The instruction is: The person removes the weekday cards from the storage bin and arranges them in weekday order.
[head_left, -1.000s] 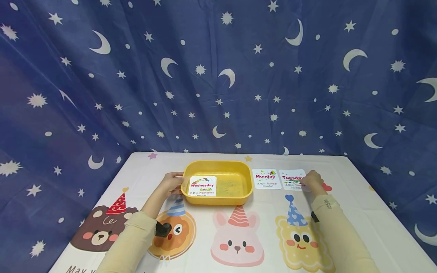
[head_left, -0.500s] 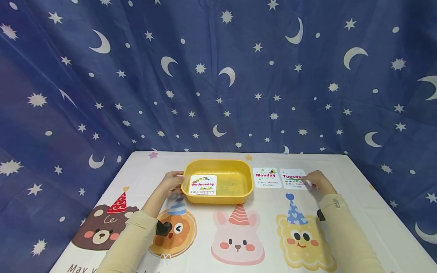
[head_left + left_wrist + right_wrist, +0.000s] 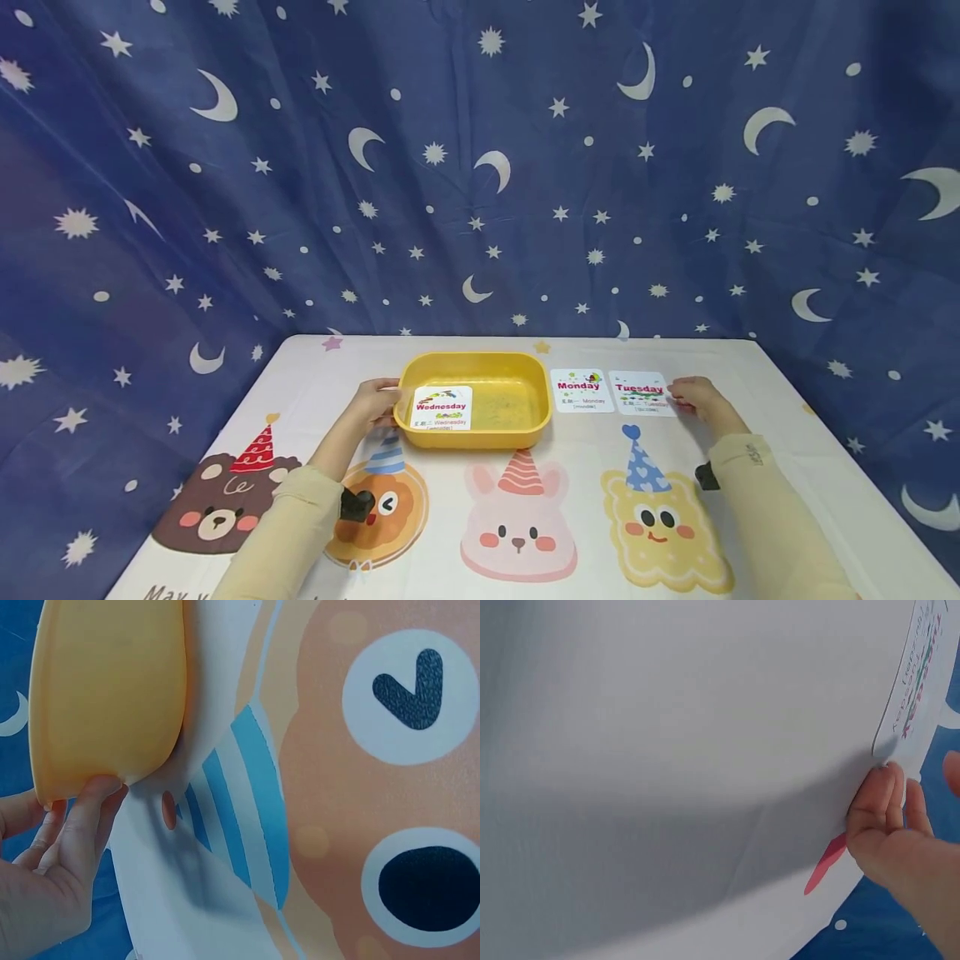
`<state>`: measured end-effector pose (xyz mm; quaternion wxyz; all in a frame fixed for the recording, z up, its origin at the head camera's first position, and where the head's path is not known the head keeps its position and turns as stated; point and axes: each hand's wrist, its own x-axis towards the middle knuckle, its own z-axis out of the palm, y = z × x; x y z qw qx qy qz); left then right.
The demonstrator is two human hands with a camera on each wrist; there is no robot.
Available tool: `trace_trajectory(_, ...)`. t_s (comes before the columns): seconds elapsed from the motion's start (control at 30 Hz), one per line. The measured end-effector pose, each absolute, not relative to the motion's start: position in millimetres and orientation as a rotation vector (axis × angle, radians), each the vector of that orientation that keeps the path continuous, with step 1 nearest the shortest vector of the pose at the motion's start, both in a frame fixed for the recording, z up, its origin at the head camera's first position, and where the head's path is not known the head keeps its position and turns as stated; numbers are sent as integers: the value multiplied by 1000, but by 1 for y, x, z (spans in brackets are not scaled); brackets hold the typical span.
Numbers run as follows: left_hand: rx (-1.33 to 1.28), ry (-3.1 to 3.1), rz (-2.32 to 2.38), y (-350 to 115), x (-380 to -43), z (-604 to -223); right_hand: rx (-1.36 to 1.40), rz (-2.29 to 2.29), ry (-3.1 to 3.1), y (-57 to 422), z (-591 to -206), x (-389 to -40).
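My left hand grips the left end of a yellow plastic basin. In the left wrist view its fingers curl against the end of the basin's wall. Inside the basin, toward the left, a "Wednesday" card leans face up. To the right of the basin lie a "Monday" card and a "Tuesday" card, side by side and flat. My right hand is at the right edge of the Tuesday card, fingers loosely bent and holding nothing; in the right wrist view the fingertips sit just beside the card's corner.
A white tablecloth with printed cartoon animals covers the table. Behind it hangs a dark blue curtain with moons and stars, meeting the table's back edge. Small black wrist devices show under both sleeves.
My right hand has drawn back to the right off the Tuesday card, uncovering its right side, and its fingers have loosened. The left hand still holds the basin in place.
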<state>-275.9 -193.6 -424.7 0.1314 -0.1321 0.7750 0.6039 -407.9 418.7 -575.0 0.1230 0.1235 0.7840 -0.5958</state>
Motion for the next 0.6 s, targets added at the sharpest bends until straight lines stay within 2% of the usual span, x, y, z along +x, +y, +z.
trace_trajectory(0.07,-392,2251,1751,-195,-276,-426,418,-1725,2323,402,-558,-394)
trace_trajectory(0.23,-396,2250,1754,-196,-276,-426,587,-1550,2473,330,-467,-327)
trace_trajectory(0.33,-402,2253,1758,-195,-275,-426,581,-1529,2525,308,-440,-307)
trace_trajectory(0.47,-405,2249,1765,-193,-275,-425,587,-1512,2578,298,-433,-306)
trace_trajectory(0.6,-398,2241,1769,-192,-275,-424,616,-1493,2600,313,-462,-334)
